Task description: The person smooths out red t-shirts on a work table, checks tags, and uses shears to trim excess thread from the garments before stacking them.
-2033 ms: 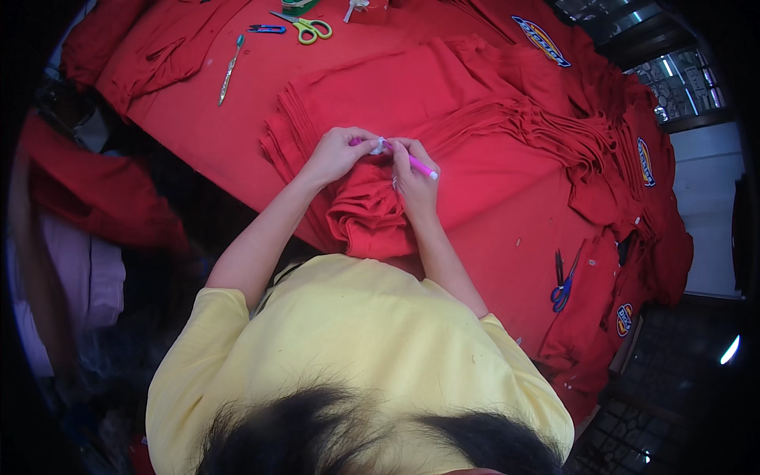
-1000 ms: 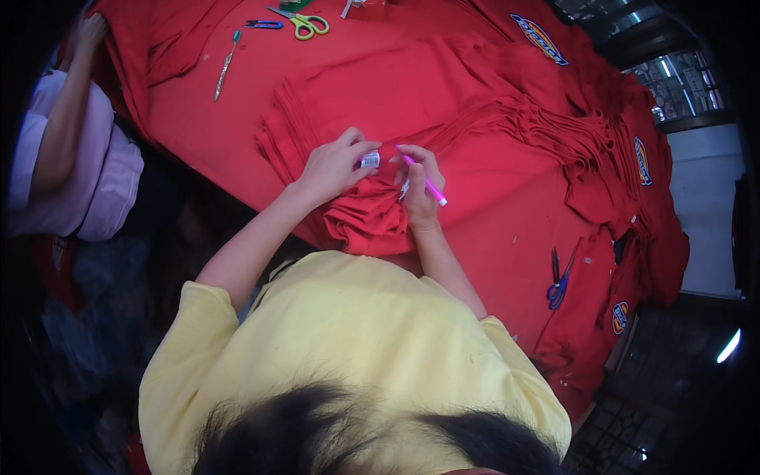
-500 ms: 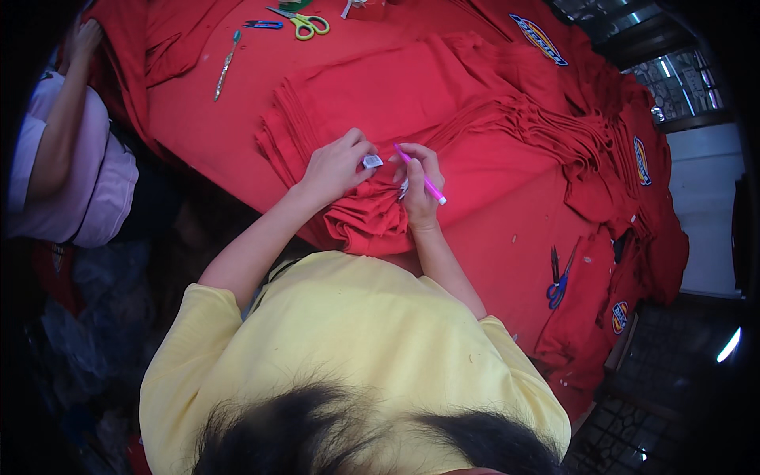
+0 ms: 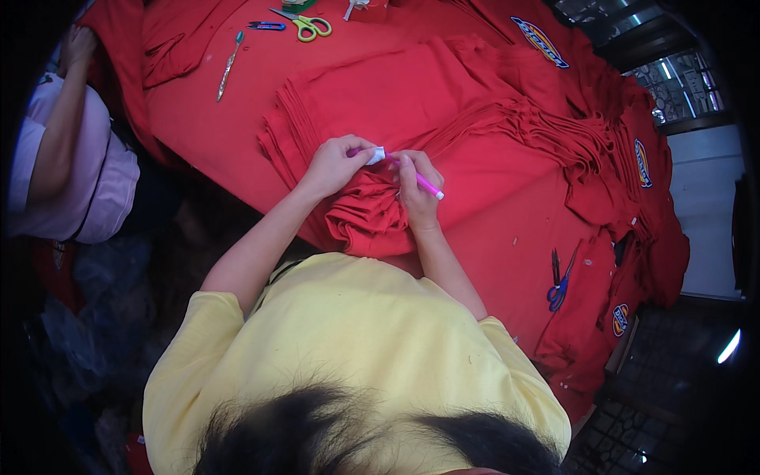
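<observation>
A small white label (image 4: 378, 156) is pinched between the fingertips of my left hand (image 4: 331, 166). My right hand (image 4: 419, 190) grips a pink marker pen (image 4: 429, 186), its white end toward me on the right and its other end at the label. Below both hands lies a bunched fold of red cloth (image 4: 366, 212), part of a stack of folded red garments (image 4: 372, 91) reaching away across the table. Whether the label is sewn to the cloth cannot be made out.
On the red-covered table (image 4: 198, 123) lie yellow-handled scissors (image 4: 311, 28), blue thread snips (image 4: 266, 26) and a thin toothbrush-like tool (image 4: 229, 66). Blue-handled scissors (image 4: 558, 293) rest at right, near more red garments (image 4: 586, 332). A person in pink (image 4: 99, 174) handles red cloth at left.
My left hand has lifted the label slightly away from me and turned it. The pen in my right hand has tilted flatter, its far end now meeting the label.
</observation>
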Demonstrator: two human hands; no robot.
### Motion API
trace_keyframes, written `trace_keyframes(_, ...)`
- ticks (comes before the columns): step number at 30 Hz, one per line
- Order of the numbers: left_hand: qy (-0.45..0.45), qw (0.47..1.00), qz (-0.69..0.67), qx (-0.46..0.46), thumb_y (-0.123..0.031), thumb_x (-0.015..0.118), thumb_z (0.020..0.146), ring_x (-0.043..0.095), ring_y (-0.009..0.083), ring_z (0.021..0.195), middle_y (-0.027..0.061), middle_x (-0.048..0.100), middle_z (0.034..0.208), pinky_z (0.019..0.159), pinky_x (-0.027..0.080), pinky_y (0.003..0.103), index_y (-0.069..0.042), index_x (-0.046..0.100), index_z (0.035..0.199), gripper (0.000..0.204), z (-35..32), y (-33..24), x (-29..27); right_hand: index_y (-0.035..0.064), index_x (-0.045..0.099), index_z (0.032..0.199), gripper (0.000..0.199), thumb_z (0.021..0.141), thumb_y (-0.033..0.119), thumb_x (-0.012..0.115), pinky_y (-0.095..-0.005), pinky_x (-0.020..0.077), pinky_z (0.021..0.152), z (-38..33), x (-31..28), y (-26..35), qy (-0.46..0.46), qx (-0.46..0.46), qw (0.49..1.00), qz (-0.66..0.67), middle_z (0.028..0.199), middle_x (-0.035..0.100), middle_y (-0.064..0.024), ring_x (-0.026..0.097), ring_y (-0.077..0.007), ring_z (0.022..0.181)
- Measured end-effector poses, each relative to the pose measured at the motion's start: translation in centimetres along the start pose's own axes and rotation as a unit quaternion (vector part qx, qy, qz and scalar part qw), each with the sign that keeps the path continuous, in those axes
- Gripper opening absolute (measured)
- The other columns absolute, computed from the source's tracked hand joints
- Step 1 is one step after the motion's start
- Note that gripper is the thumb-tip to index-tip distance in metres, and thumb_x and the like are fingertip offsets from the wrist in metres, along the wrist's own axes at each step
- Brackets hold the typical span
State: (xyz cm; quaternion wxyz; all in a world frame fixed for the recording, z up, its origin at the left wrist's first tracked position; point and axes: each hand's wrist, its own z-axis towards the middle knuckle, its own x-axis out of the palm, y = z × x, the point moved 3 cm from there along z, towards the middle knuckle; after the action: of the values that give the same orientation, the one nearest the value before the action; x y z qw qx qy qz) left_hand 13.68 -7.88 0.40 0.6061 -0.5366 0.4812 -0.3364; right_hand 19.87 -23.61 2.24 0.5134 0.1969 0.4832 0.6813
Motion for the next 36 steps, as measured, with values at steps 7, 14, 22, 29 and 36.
trace_keyframes(7,0.017,0.998,-0.066,0.006,-0.013,0.059,0.090,0.059,0.0097,0.086,0.0038,0.066,0.090,0.081,0.046,0.025,0.003,0.068,0.099,0.020,0.1,0.5,0.0,-0.0037,0.061,0.087,0.010,0.089,0.004,0.054,-0.0269,0.0476,0.058,0.3,0.5,0.4,0.010,0.063,0.998,0.011,0.076,0.062,-0.0095,0.060,-0.0142,0.064)
trace_keyframes(14,0.009,0.996,-0.086,0.034,-0.015,0.063,0.086,0.061,0.0098,0.078,0.0057,0.068,0.083,0.074,0.048,0.024,0.001,0.068,0.097,0.020,-0.1,0.1,0.6,0.0004,0.048,0.119,0.030,0.092,0.011,0.055,-0.0306,0.0500,0.064,0.1,0.9,-0.6,-0.044,-0.041,0.994,0.087,0.092,0.062,-0.0130,0.063,-0.0183,0.078)
trace_keyframes(22,-0.014,0.988,-0.122,0.091,-0.010,0.060,0.089,0.061,0.0086,0.080,0.0048,0.067,0.086,0.073,0.048,0.023,0.001,0.066,0.102,0.018,-1.4,-5.7,-0.7,0.0023,0.038,0.129,0.048,0.093,0.030,0.056,-0.0271,0.0480,0.059,0.0,-2.4,2.3,-0.037,0.030,0.986,0.160,0.091,0.055,-0.0090,0.058,-0.0147,0.067)
trace_keyframes(29,0.113,0.920,0.245,0.283,-0.039,0.065,0.082,0.058,0.0286,0.079,0.0120,0.055,0.094,0.071,0.049,0.037,-0.019,0.055,0.126,0.049,-5.9,-10.2,8.9,0.0035,0.029,0.132,0.067,0.093,0.057,0.040,-0.0266,0.0449,0.048,-9.4,-16.7,8.2,-0.226,-0.029,0.956,0.182,0.087,0.052,-0.0118,0.056,-0.0176,0.057)
trace_keyframes(36,0.306,0.747,0.389,0.444,-0.027,0.062,0.081,0.052,0.0214,0.083,0.0075,0.051,0.091,0.072,0.041,0.035,-0.027,0.056,0.126,0.046,-15.0,-6.5,20.5,0.0083,0.032,0.132,0.054,0.098,0.050,0.033,-0.0157,0.0316,0.043,-28.6,-20.9,4.6,-0.407,0.215,0.880,0.119,0.099,0.052,-0.0098,0.054,-0.0097,0.058)
